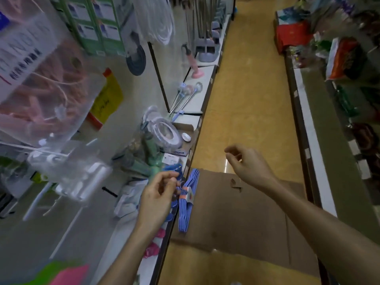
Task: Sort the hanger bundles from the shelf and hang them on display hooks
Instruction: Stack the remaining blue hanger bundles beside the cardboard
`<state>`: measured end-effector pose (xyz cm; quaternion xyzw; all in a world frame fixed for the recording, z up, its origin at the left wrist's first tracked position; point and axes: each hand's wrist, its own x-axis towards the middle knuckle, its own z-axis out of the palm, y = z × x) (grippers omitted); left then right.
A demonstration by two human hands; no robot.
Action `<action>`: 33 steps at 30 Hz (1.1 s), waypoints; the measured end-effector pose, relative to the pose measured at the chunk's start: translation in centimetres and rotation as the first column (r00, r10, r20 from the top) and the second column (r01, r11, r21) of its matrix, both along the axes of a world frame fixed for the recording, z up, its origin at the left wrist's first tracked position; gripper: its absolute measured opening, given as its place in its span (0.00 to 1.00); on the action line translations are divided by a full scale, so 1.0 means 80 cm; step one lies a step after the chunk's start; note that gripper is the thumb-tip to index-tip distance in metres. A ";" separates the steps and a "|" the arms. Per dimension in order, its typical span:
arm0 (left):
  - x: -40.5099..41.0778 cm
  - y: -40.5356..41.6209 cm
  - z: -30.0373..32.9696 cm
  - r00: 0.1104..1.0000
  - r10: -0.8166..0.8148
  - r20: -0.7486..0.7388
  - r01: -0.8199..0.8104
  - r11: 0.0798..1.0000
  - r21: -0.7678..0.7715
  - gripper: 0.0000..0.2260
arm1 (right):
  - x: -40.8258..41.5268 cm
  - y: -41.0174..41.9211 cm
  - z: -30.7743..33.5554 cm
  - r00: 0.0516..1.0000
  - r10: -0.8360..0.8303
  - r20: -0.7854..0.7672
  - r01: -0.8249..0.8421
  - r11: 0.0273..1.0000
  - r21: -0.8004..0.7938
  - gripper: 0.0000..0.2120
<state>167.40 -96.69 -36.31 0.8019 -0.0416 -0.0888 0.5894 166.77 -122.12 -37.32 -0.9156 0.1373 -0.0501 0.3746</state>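
Running up the middle of the frame is a tan aisle floor [246, 99], with flattened cardboard [246, 212] spread across its lower centre; a white shelf [197, 103] lines the left side, crowded with bagged goods; a blue hanger bundle [186, 202], banded in orange, lies at the shelf edge on the cardboard's left border, lower centre; the left hand [156, 198] has its grip curled, fingertips pinching at the bundle's hook end; the right hand [246, 161], right of centre, hovers loosely curled, holding nothing.
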 end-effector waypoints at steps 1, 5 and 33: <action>0.007 0.001 -0.026 1.000 0.015 -0.005 -0.015 1.000 0.005 0.07 | 0.006 -0.001 -0.030 1.000 -0.001 -0.009 0.001 1.000 0.003 0.11; 0.037 0.003 -0.145 1.000 0.012 -0.005 -0.012 0.999 0.048 0.07 | 0.030 -0.003 -0.158 1.000 0.003 -0.019 -0.003 1.000 0.007 0.11; 0.161 0.038 -0.758 0.988 0.127 0.089 -0.128 0.992 -0.002 0.08 | 0.165 0.127 -0.904 0.935 0.154 -0.319 0.026 0.868 0.496 0.10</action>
